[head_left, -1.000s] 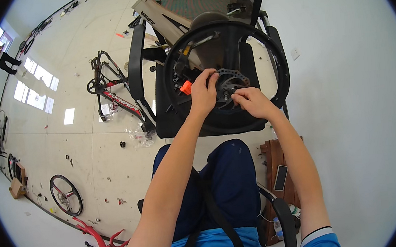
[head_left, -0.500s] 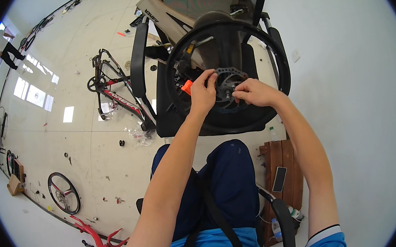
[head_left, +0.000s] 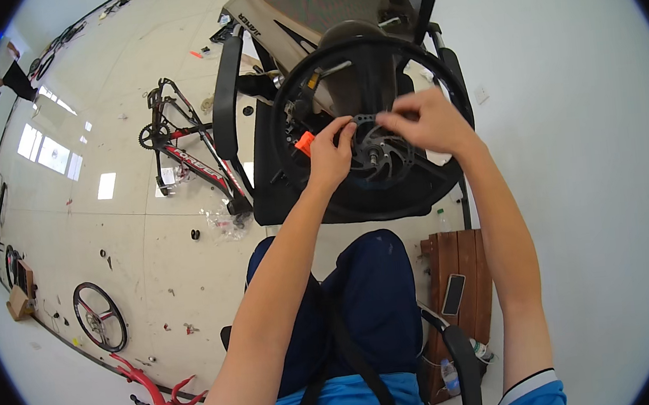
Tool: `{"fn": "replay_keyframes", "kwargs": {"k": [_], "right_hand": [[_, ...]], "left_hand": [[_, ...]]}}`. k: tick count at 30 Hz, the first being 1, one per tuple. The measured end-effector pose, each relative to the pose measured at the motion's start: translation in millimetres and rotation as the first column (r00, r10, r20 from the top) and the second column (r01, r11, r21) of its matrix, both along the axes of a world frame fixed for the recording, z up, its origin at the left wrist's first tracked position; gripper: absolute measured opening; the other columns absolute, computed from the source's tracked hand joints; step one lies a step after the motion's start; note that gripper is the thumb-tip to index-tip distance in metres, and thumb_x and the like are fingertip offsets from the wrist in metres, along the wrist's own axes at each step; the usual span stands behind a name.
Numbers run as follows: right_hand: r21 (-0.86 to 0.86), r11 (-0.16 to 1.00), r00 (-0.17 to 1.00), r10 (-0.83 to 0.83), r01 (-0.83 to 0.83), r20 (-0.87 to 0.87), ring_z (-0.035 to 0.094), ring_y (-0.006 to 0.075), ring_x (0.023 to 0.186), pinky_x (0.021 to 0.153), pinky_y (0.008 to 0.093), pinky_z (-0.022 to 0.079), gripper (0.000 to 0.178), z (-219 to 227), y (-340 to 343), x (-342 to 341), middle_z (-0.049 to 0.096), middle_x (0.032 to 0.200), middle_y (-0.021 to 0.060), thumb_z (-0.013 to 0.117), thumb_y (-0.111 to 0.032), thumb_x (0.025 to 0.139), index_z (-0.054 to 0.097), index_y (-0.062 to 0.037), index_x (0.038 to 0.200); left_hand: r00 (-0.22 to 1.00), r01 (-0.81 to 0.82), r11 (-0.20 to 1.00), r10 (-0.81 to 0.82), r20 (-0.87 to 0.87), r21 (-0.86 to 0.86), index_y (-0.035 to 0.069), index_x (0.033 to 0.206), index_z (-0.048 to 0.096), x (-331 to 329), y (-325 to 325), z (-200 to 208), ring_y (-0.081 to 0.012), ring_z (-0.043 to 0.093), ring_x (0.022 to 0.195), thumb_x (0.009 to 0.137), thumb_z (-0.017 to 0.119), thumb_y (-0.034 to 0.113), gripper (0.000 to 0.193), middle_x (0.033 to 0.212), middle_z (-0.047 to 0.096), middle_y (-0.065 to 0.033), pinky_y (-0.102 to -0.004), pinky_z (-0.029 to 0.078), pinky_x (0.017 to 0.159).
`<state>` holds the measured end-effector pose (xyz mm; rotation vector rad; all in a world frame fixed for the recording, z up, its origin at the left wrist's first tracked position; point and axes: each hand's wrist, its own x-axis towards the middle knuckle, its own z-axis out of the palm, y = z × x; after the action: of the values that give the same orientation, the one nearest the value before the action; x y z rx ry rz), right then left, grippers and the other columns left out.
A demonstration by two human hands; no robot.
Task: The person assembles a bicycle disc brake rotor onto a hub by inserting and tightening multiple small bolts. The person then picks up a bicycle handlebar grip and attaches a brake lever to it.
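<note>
A black wheel (head_left: 288, 176) lies flat on a black office chair in front of me, its hub and a metal brake disc (head_left: 397, 166) facing up. At the disc's upper left edge, my left hand (head_left: 329, 155) is closed, thumb and forefinger pinching the rim. My right hand (head_left: 436, 123) hovers over the upper right of the disc with curled fingers. Motion smears those fingertips, so whether they hold anything is unclear. Beside my left hand sits an orange piece (head_left: 305, 143). A beige bicycle frame (head_left: 270, 24) rests on the chair behind the wheel.
The chair's left armrest (head_left: 228, 94) stands beside the wheel. A black and red bicycle frame (head_left: 192, 162), a spoked wheel (head_left: 101, 318) and a red fork (head_left: 155, 390) lie on the floor at left. A phone (head_left: 454, 294) lies on a wooden bench (head_left: 470, 259) at right.
My right hand has moved from the hub up and to the right, uncovering the hub and the right of the disc. My left hand stays at the disc's edge.
</note>
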<state>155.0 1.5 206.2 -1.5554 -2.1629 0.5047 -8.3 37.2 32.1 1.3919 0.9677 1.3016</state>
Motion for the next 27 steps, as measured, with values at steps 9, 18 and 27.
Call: {"fn": "replay_keyframes", "kwargs": {"k": [9,18,27], "right_hand": [[0.004,0.803,0.733,-0.543,0.596,-0.41,0.045,0.0064,0.062,0.056,0.0233,0.039,0.023,-98.1,-71.2,17.8,0.055,0.069,0.0004,0.076,-0.016,0.086,0.066,0.0014,0.096],[-0.083,0.776,0.627,-0.562,0.625,-0.539,0.045,0.0055,0.064,0.057,0.0218,0.038,0.019,-144.9,-83.8,12.4,0.058,0.072,-0.0002,0.071,-0.016,0.092,0.063,0.0011,0.093],[-0.07,0.761,0.62,-0.574,0.644,-0.534,0.046,0.0062,0.061,0.057,0.0234,0.039,0.017,-145.1,-88.0,9.1,0.058,0.067,0.002,0.066,-0.014,0.095,0.061,0.0022,0.096]], "left_hand": [[1.0,-0.025,0.998,0.026,-0.014,0.05,-0.001,0.112,0.066,4.5,-3.1,-0.1,-0.0073,0.054,0.067,0.1,0.062,0.021,0.025,0.073,0.06,-0.0003,-0.0238,0.044,0.061],[0.999,0.008,1.0,-0.01,-0.051,-0.024,-0.001,0.111,0.066,-1.6,-3.3,7.1,-0.0076,0.056,0.067,0.101,0.061,0.02,0.024,0.072,0.06,-0.0006,-0.0247,0.045,0.063],[1.0,0.018,1.0,-0.018,-0.018,-0.016,-0.001,0.111,0.066,-0.8,-3.7,7.6,-0.0071,0.056,0.066,0.101,0.06,0.02,0.024,0.073,0.061,-0.0006,-0.0244,0.046,0.063]]}}
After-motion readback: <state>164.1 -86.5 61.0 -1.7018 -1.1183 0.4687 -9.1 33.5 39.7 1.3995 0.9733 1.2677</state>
